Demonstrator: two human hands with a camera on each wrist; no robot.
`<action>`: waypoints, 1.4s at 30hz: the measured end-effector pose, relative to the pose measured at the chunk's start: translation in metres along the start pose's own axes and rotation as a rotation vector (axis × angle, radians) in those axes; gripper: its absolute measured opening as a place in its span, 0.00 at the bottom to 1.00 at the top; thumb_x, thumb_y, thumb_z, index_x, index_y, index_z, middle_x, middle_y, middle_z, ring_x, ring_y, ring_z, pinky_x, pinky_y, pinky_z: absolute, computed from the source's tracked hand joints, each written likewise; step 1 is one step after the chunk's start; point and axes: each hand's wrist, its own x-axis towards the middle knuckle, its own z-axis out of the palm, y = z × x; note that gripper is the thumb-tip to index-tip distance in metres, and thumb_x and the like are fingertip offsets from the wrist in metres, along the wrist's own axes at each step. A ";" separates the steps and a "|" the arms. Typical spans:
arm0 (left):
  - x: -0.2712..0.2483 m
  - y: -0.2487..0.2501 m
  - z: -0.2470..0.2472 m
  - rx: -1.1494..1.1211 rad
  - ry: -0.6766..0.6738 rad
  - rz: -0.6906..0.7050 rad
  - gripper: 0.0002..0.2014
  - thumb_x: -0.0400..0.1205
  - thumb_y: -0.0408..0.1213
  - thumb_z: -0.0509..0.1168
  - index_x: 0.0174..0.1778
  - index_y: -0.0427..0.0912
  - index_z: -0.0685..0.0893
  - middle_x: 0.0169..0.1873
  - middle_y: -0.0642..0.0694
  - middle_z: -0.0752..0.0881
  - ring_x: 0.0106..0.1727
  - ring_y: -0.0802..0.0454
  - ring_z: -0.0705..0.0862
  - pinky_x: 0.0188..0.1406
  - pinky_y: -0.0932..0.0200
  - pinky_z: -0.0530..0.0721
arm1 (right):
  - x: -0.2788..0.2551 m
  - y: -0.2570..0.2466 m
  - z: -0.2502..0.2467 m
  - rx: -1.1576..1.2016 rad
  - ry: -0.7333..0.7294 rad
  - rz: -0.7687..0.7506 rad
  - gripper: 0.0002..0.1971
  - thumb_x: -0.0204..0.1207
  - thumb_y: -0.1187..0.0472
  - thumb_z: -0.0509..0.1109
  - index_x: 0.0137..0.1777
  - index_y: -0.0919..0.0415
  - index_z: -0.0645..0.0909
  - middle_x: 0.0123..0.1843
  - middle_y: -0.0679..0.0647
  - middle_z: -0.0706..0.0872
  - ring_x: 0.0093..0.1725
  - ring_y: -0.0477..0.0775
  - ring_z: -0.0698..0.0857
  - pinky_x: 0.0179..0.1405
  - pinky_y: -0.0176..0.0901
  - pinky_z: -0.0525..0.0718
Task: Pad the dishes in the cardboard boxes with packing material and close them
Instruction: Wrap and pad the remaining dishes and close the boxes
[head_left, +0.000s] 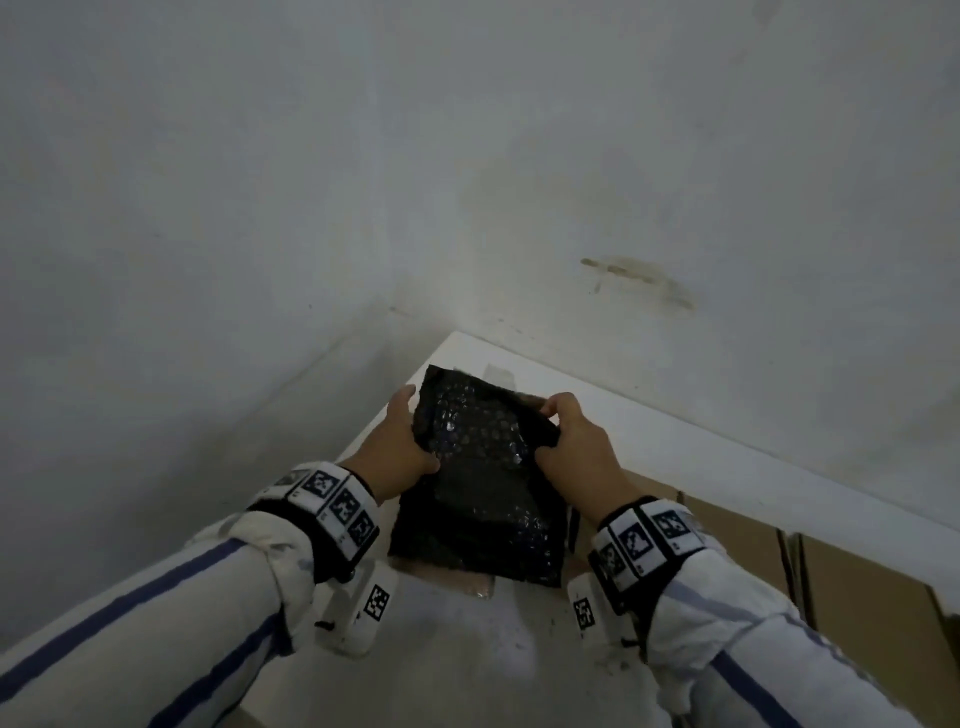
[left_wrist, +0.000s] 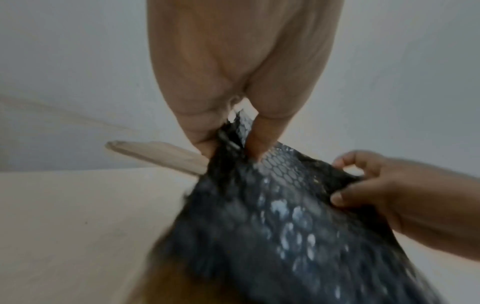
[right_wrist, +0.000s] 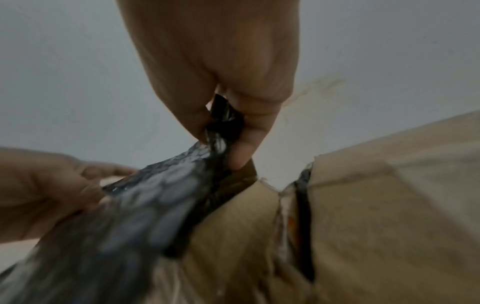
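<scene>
A sheet of black bubble wrap (head_left: 478, 467) is held up between both hands over the white table (head_left: 467, 649). My left hand (head_left: 410, 441) pinches its left edge, and the left wrist view shows the thumb and fingers (left_wrist: 207, 131) clamped on the bubble wrap (left_wrist: 272, 226). My right hand (head_left: 571, 441) grips the right edge, bunching the wrap (right_wrist: 223, 123) between thumb and fingers. The sheet's lower part hangs down to the table. Cardboard boxes (head_left: 857, 587) lie to the right; a brown cardboard flap (right_wrist: 363, 205) shows in the right wrist view. No dishes are visible.
White walls (head_left: 467, 156) meet in a corner right behind the table. A raised white ledge (head_left: 675, 441) runs along the table's far right side. A small piece of clear tape (head_left: 498, 371) lies on the table beyond the wrap.
</scene>
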 end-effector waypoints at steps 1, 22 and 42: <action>0.002 -0.004 0.003 0.059 0.050 0.043 0.42 0.73 0.26 0.71 0.78 0.46 0.54 0.50 0.45 0.80 0.52 0.44 0.81 0.41 0.56 0.81 | 0.001 -0.001 0.005 -0.089 0.001 -0.024 0.15 0.74 0.70 0.60 0.56 0.54 0.66 0.36 0.51 0.78 0.37 0.58 0.80 0.27 0.42 0.71; 0.036 -0.014 0.012 1.392 -0.118 0.541 0.16 0.52 0.48 0.76 0.33 0.45 0.90 0.44 0.45 0.89 0.51 0.45 0.87 0.60 0.48 0.79 | 0.035 -0.023 0.036 -0.865 -0.561 -0.128 0.17 0.84 0.62 0.57 0.71 0.66 0.71 0.68 0.65 0.73 0.62 0.64 0.81 0.57 0.50 0.79; 0.056 -0.009 0.015 1.357 -0.320 0.449 0.20 0.71 0.50 0.59 0.56 0.49 0.81 0.55 0.45 0.72 0.58 0.41 0.71 0.62 0.42 0.77 | 0.028 -0.040 0.002 -0.802 -0.932 -0.130 0.27 0.72 0.54 0.73 0.71 0.54 0.73 0.67 0.55 0.74 0.61 0.56 0.76 0.53 0.44 0.78</action>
